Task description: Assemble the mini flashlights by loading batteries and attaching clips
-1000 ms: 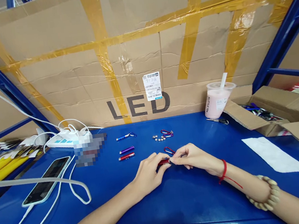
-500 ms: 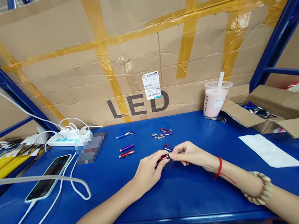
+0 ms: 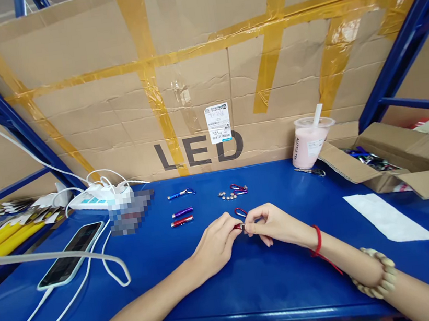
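"Where's the red tube [image 3: 238,226]?"
"Pinched in my left hand [image 3: 215,244], thumb and fingers tight around it; my right hand [image 3: 273,224] has fingertips closed on its silvery end."
"Beyond?"
"A red carabiner [image 3: 239,209] just past my fingertips, then silvery discs [image 3: 228,197]; a purple tube [image 3: 182,212] off to my fingers' left."

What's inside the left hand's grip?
The left hand grips a slim red metal tube. A short stretch shows, with a silvery end by the right hand; the rest is covered by the left hand.
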The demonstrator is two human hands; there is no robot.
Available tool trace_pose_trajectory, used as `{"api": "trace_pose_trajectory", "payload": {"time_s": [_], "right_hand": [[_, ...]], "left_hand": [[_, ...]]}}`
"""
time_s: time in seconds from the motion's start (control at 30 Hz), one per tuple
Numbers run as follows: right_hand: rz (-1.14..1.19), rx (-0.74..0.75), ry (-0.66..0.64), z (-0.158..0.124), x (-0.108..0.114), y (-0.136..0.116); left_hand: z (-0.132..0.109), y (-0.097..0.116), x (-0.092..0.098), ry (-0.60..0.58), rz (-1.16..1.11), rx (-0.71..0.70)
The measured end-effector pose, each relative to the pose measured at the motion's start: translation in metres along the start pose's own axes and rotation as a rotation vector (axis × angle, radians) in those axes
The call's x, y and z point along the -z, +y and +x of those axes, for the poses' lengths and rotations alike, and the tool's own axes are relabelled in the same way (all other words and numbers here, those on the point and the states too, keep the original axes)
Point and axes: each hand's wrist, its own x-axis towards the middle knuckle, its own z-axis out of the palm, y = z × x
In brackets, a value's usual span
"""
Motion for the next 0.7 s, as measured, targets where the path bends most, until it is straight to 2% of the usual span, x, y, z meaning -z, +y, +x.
{"api": "trace_pose_trajectory", "payload": {"time_s": [0.17,0.53,0.7], "right_hand": [[-0.036,-0.012,0.033,-0.002,-0.002,-0.003],[-0.012,-0.059,0.097,0.002,-0.004,0.001],[-0.031,-0.037,0.123,0.003,-0.004,0.0]], "left_hand": [[-0.001,-0.006,-0.004,0.048,0.063,-0.051],[0.002,-0.012,-0.003,0.069,0.002,-0.09],[0.005,-0.008,-0.006,0.101,-0.186,0.05]]}}
